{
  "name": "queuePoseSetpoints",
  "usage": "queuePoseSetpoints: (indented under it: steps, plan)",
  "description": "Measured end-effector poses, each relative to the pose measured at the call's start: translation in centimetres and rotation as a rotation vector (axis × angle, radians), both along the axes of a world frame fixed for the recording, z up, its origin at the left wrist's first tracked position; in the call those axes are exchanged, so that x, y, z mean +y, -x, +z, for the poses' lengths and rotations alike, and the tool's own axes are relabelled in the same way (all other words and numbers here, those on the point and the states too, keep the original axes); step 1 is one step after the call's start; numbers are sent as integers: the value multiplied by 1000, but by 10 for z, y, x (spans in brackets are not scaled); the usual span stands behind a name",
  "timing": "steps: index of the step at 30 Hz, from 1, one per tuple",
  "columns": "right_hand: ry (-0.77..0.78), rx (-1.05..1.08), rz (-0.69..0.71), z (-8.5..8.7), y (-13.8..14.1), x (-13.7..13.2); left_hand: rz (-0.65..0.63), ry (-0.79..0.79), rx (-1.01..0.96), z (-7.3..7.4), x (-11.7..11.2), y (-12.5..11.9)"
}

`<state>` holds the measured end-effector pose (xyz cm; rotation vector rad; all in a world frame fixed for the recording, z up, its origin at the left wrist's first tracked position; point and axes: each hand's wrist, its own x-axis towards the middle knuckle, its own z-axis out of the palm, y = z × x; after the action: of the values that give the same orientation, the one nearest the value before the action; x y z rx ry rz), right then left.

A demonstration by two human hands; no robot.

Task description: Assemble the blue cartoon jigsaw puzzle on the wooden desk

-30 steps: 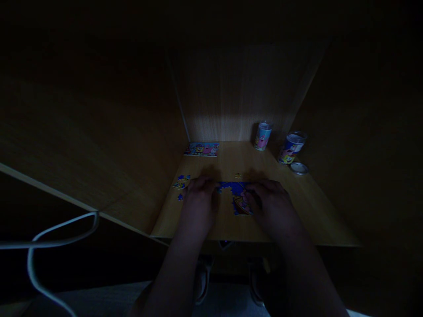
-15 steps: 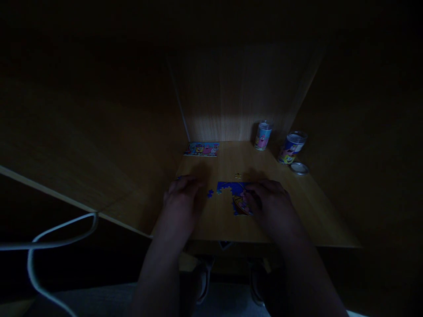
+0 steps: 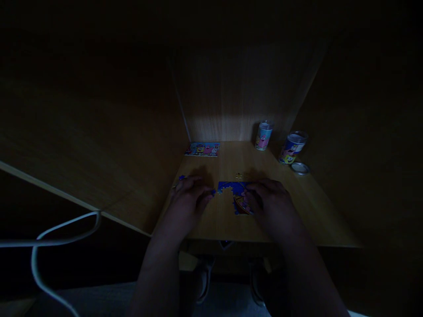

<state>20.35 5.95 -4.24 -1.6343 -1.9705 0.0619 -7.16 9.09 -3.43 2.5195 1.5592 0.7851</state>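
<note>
A partly joined jigsaw puzzle (image 3: 243, 204), mostly blue with cartoon figures, lies on the wooden surface between my hands. Its lower left part is an open gap. My left hand (image 3: 187, 197) is closed, thumb and forefinger pinching a blue puzzle piece (image 3: 213, 192) just left of the joined part. My right hand (image 3: 271, 199) rests over the puzzle's right side, with thumb and fingers curled onto it and hiding that edge. A loose yellowish piece (image 3: 238, 175) lies just above the puzzle. Beyond my left knuckles is another blue piece (image 3: 182, 177).
At the back left lies a finished-looking cartoon puzzle (image 3: 202, 149). Two printed cans, one light blue (image 3: 263, 136) and one dark blue (image 3: 292, 149), stand at the back right near a round lid (image 3: 300, 167). Wooden panels enclose the surface; a white cable (image 3: 66, 240) hangs at left.
My left hand has moved right and taken hold of the blue piece that lay loose beside the puzzle. The right hand has stayed on the puzzle's right side.
</note>
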Motion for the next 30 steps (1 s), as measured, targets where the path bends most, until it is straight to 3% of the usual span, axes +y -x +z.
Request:
queuePoseSetpoints:
  steps: [12,16,20,26,30]
  plan:
    - [-33,20,6,-2,-1,1,-87,80,-351,14,-5,0]
    - [-108,82,21,1,-3,0,-18,168,-540,11,-10,-9]
    - [-224,117,37,14,-1,-8,-49,242,-711,8,-11,-24]
    - [-275,185,153,40,25,-22,-102,435,-892,7,-10,-36]
    - [-217,222,196,35,43,-16,-139,503,-958,8,-11,-37]
